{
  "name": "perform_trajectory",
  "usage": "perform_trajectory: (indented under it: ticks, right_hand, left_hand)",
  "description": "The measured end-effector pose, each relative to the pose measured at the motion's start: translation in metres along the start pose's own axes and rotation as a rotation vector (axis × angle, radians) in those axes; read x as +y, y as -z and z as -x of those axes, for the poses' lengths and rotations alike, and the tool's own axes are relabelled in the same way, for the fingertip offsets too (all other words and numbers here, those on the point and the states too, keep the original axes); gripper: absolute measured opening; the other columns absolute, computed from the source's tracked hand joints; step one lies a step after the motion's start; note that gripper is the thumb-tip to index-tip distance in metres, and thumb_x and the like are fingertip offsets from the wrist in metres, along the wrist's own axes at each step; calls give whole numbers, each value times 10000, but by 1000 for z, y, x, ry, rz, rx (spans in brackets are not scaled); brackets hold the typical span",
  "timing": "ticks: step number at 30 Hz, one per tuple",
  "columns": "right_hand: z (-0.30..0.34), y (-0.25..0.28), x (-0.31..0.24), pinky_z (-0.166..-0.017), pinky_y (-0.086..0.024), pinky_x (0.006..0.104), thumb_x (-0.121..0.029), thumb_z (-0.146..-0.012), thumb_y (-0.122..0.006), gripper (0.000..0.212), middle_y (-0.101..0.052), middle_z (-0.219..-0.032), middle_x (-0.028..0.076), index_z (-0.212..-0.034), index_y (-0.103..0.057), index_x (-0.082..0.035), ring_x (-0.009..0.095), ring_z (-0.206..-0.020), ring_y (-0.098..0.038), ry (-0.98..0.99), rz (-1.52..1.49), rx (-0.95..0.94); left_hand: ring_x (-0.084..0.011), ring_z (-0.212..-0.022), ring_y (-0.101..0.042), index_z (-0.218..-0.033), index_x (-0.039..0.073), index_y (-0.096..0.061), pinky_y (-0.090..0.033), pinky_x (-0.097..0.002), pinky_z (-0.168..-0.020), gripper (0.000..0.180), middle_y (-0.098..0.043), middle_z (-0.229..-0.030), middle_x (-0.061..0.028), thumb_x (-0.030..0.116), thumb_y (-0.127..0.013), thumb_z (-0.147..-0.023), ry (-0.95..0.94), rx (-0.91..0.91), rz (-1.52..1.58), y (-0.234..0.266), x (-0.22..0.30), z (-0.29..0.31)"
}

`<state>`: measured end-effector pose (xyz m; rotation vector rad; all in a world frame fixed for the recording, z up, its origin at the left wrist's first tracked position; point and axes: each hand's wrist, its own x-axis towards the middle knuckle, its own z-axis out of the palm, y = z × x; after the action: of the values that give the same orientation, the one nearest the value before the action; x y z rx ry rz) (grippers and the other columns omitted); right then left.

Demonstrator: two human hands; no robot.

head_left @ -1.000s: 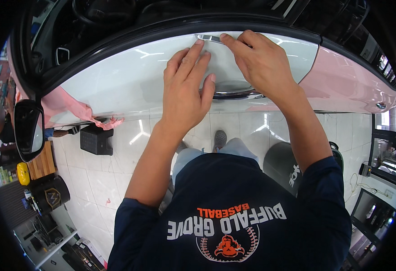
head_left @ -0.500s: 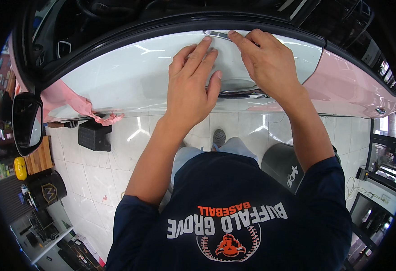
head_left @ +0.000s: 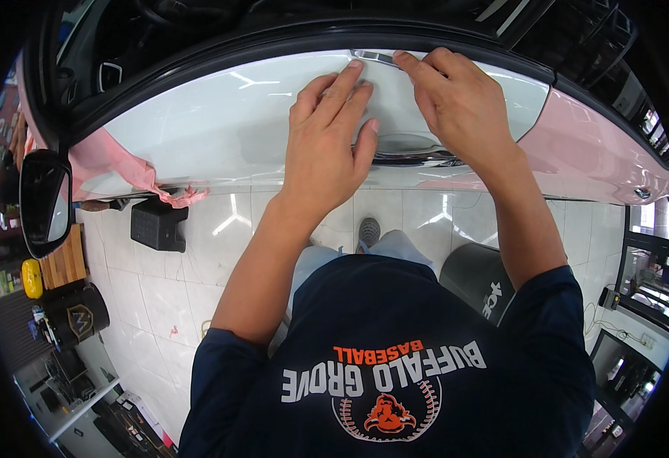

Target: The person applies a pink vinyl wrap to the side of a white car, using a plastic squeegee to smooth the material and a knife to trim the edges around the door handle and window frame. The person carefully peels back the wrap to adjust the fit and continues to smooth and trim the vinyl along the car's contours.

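My right hand (head_left: 468, 103) is closed around a slim silver knife (head_left: 374, 56). The knife lies almost flat along the top edge of the white car door (head_left: 220, 114), its tip pointing left against the dark window seal (head_left: 273, 53). Most of its handle is hidden by my fingers. My left hand (head_left: 327, 137) rests on the door with its fingers spread, holding nothing. Its index fingertip touches the panel just below the knife's tip. Below and between the hands sits the chrome-edged door handle (head_left: 411, 159).
Loose pink film (head_left: 125, 164) hangs crumpled at the door's left end, near the side mirror (head_left: 46, 206). Pink bodywork (head_left: 594, 145) continues on the right. A black step stool (head_left: 159, 225) and a dark rounded seat (head_left: 476, 278) stand on the tiled floor.
The hands, knife and right end of the door appear slightly further right in view. Both hands keep the same pose, and the right one still grips the knife.
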<state>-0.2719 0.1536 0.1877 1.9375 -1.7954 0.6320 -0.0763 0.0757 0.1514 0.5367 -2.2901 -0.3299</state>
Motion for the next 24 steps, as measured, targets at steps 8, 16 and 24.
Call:
perform_trajectory:
  ticks: [8, 16, 24]
  right_hand:
    - [-2, 2, 1, -693, -559, 342, -102, -808, -745, 406, -617, -897, 18, -1208, -719, -164, 211, -846, -651, 3, 28, -8]
    - [-4, 2, 3, -697, -557, 339, -103, -797, -758, 420, -648, -911, 23, -1211, -716, -157, 214, -851, -658, 37, 6, -42]
    - [-10, 8, 7, -701, -553, 340, -108, -813, -749, 411, -651, -898, 39, -1220, -707, -143, 223, -859, -664, 73, 35, -77]
  left_hand:
    - [-341, -1273, -494, -1218, -7, -677, -404, -434, -1067, 383, -555, -1467, -119, 113, -693, -854, 3, -19, -16, 0, 0, -1]
    - [-365, -1299, -482, -1246, 11, -670, -411, -444, -1092, 365, -561, -1468, -123, 125, -657, -900, 26, -40, 10, 4, -1, -1]
    - [-329, -1262, -501, -1211, -21, -676, -408, -434, -1067, 387, -543, -1468, -137, 102, -705, -845, 32, 11, 7, 1, 2, -3]
